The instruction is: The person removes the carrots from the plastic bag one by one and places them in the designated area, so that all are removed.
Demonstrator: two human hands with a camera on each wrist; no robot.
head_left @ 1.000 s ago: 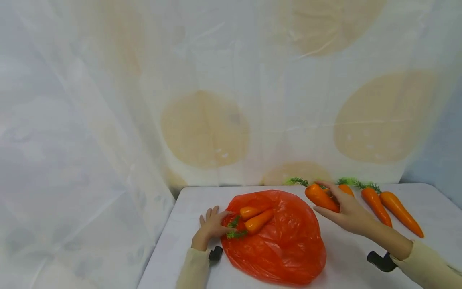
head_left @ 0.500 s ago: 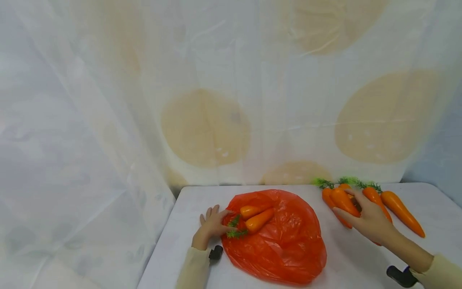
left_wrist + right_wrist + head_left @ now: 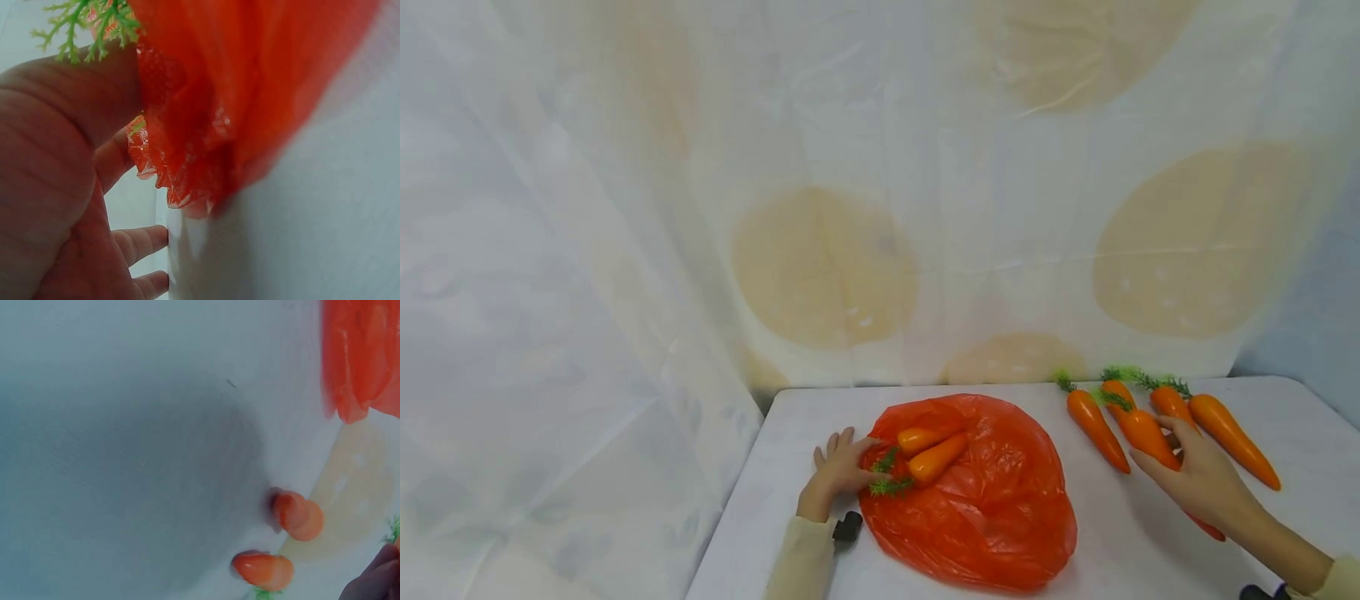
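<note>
A crumpled red plastic bag (image 3: 1000, 508) lies on the table, with two carrots (image 3: 938, 460) with green tops at its left side. My left hand (image 3: 842, 468) pinches the bag's left edge between thumb and forefinger; its other fingers are spread. In the left wrist view, the bag's gathered edge (image 3: 187, 125) sits by the thumb, below a green sprig (image 3: 100, 28). At the right, my right hand (image 3: 1206, 475) holds a carrot (image 3: 1150, 437) by its thick body, its tip showing below the hand. Only a few right fingers (image 3: 375, 578) show in the right wrist view.
Several more carrots lie around the right hand: one on its left (image 3: 1097, 429), one behind (image 3: 1118, 392), one partly hidden by the hand (image 3: 1168, 404), and one farther right (image 3: 1236, 442). A patterned curtain (image 3: 985, 208) hangs behind the white table (image 3: 797, 412).
My right hand has moved right and toward me with the carrot, away from the bag. A carrot left of it now shows in full. The left hand and bag have stayed still.
</note>
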